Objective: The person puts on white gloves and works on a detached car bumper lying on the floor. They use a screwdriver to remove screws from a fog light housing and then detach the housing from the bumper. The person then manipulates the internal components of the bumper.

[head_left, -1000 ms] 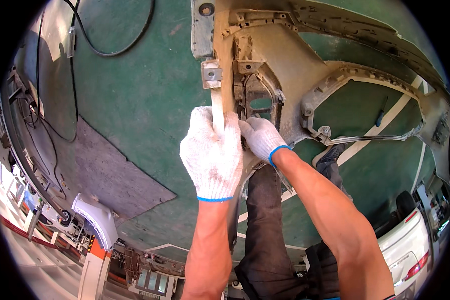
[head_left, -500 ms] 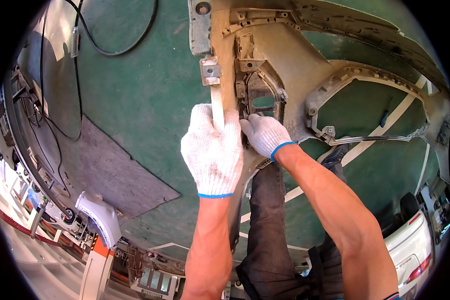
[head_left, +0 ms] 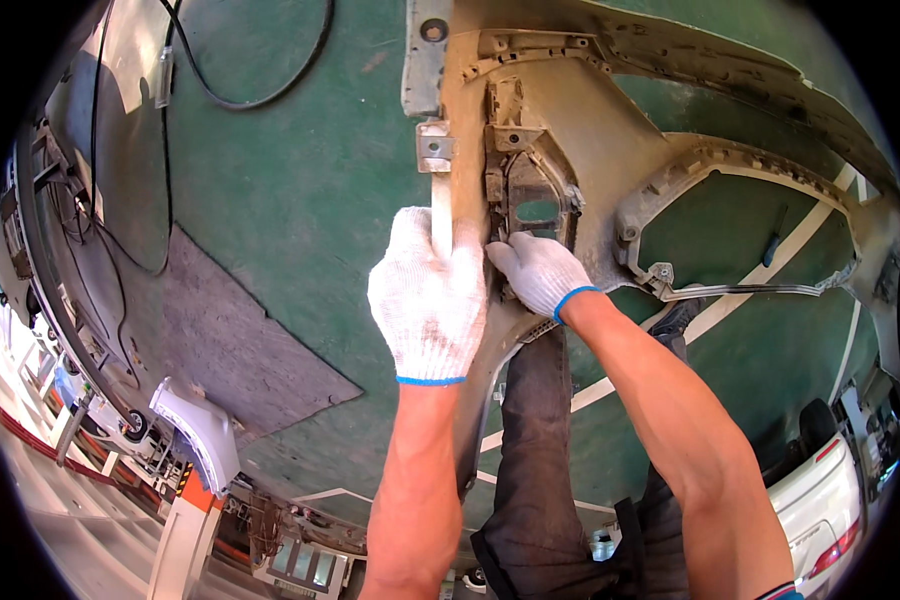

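At the centre of the frame we see the left hand (head_left: pixel 428 298), in a white knit glove with a blue cuff, its fingers wrapped tight around the edge of a dusty beige car bumper (head_left: pixel 610 150) that lies inside-up on the green floor (head_left: pixel 300 180) and fills the upper right. Just beside it, the right hand (head_left: pixel 538 272), gloved the same way, presses on the dark bracket opening (head_left: pixel 530 200) in the bumper; we cannot tell whether its fingers grip anything. A black cable (head_left: pixel 240 95) curls at upper left, and a grey mat (head_left: pixel 240 345) lies left.
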Demonstrator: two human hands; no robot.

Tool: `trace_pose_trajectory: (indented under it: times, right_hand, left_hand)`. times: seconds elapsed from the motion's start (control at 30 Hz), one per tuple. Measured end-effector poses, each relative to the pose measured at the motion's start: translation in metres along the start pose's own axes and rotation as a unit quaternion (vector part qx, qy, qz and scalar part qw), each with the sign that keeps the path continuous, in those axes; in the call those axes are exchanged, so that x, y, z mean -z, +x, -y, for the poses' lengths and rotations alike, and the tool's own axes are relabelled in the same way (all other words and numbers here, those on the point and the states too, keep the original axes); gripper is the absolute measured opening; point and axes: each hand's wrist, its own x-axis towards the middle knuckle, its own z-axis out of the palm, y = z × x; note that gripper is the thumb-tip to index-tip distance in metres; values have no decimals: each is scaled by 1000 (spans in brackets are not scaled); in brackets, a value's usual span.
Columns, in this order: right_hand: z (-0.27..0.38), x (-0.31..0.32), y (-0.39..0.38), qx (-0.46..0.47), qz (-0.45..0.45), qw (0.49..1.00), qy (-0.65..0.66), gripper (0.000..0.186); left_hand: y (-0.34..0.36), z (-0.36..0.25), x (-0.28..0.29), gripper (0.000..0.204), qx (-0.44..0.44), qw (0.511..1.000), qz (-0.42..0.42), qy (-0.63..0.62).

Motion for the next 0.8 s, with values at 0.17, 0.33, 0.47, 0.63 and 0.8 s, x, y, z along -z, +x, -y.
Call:
trace_pose_trajectory:
  times: [0.17, 0.33, 0.47, 0.63, 0.8]
  right_hand:
    - [7, -1, -16, -140, -17, 976, 169, 60]
    - [24, 27, -37, -223, 54, 922, 312, 50]
    - [9, 20, -32, -191, -51, 967, 162, 41]
    - [21, 16, -20, -192, -94, 976, -35, 39]
    - [32, 17, -10, -209, -103, 969, -85, 32]
  left_hand:
    - [-2, -2, 5, 26, 11, 998, 7, -57]
    - [-1, 2, 6, 20, -2, 1000, 1, -21]
    - [1, 0, 5, 21, 0, 1000, 1, -27]
    - [0, 1, 5, 21, 0, 999, -1, -39]
    - [0, 2, 4, 21, -8, 999, -6, -39]
